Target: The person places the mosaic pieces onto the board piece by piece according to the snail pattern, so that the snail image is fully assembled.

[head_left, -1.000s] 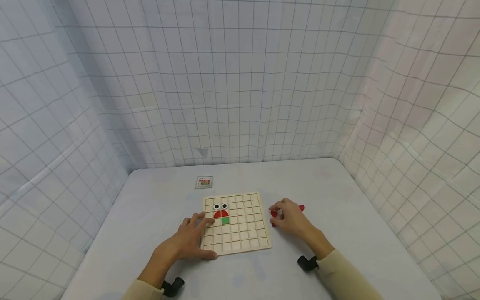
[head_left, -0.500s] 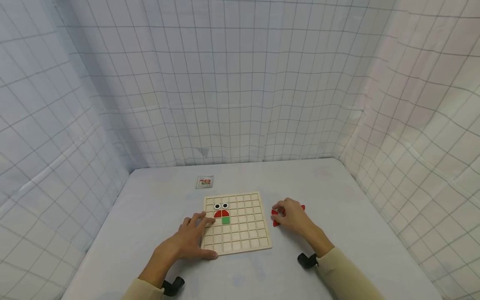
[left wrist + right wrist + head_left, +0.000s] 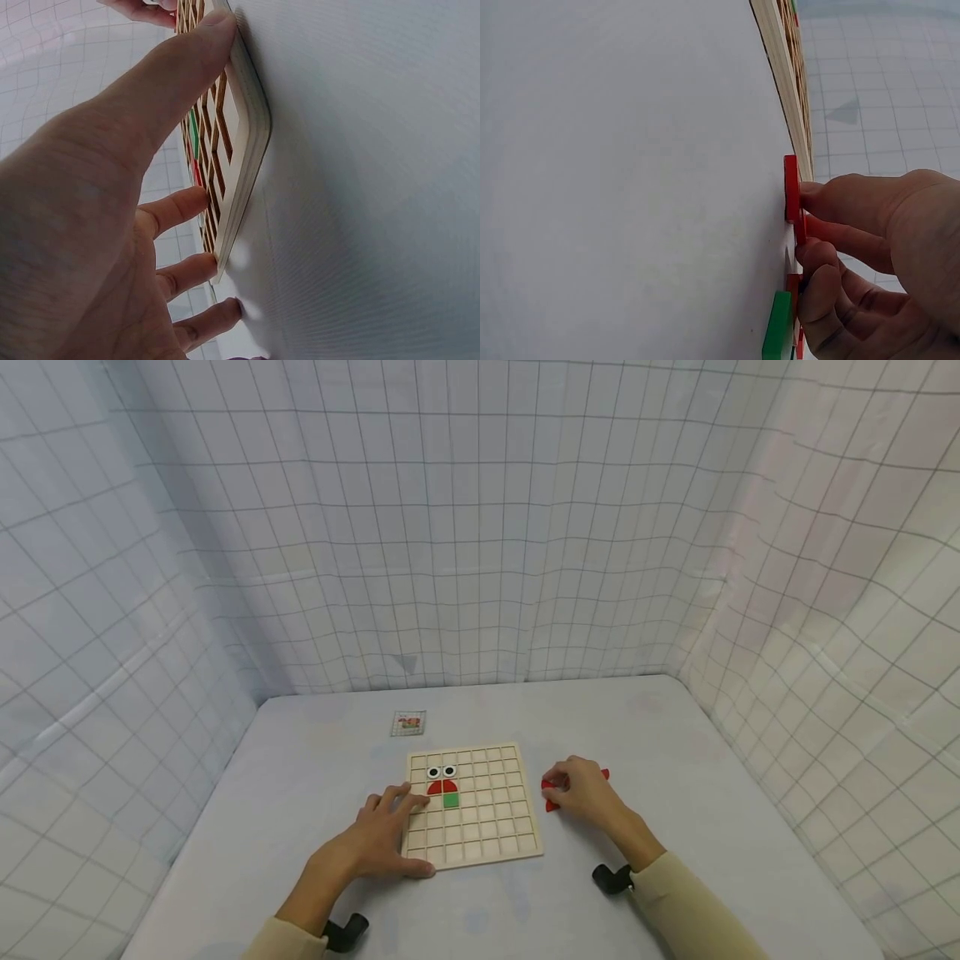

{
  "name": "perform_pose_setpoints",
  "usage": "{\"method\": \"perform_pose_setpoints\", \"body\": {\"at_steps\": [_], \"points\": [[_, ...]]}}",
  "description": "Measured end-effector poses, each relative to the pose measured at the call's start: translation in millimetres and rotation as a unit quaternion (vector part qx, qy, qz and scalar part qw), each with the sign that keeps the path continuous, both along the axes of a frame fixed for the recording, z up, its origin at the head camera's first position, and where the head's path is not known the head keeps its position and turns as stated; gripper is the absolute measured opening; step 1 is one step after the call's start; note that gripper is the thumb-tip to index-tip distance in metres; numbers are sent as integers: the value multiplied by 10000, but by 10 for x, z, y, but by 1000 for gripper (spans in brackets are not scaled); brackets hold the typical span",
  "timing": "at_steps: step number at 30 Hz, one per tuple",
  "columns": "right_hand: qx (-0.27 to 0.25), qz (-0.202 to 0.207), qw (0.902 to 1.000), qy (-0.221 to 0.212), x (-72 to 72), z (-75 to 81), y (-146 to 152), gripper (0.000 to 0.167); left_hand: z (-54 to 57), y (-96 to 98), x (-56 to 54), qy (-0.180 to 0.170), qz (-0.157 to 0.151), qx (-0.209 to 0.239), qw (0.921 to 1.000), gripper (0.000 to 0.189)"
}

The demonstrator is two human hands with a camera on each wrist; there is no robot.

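My left hand [image 3: 378,839] lies spread at the left side of a wooden grid board [image 3: 487,835], thumb on its near edge and fingertips at its left rim. Two eye tiles [image 3: 441,772], two red rounded tiles [image 3: 442,787] and a green square tile [image 3: 451,800] sit in the board's cells. Right of the board, my right hand [image 3: 585,792] pinches a red tile [image 3: 548,784] between thumb and finger, low over the table. Another red tile [image 3: 791,187] lies beside the fingertips in the right wrist view, and a green tile [image 3: 778,326] is under the hand.
A small picture card [image 3: 408,723] lies on the white table [image 3: 480,910] beyond the board. Another red tile [image 3: 605,774] shows behind my right hand. Gridded white curtains [image 3: 480,568] stand around the back and sides.
The right hand has shifted slightly at the red tiles, thumb and finger closing on one of them. The left hand and the board have stayed put.
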State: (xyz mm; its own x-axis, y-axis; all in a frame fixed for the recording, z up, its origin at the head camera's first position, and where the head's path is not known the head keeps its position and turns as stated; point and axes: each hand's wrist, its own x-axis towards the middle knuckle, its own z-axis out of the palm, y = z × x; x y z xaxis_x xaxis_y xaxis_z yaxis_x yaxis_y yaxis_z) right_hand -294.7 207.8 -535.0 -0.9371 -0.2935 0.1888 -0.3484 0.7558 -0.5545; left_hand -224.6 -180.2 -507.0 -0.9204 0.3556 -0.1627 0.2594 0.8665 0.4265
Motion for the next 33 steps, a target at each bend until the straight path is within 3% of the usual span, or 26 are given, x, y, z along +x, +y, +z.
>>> {"method": "perform_pose_setpoints", "body": {"at_steps": [23, 33], "points": [[-26, -118, 9999, -78, 8, 26, -47, 14, 22, -6, 17, 11, 9, 46, 10000, 111], [-27, 28, 9999, 104, 44, 124, -146, 16, 12, -10, 12, 3, 5, 43, 10000, 110]]}}
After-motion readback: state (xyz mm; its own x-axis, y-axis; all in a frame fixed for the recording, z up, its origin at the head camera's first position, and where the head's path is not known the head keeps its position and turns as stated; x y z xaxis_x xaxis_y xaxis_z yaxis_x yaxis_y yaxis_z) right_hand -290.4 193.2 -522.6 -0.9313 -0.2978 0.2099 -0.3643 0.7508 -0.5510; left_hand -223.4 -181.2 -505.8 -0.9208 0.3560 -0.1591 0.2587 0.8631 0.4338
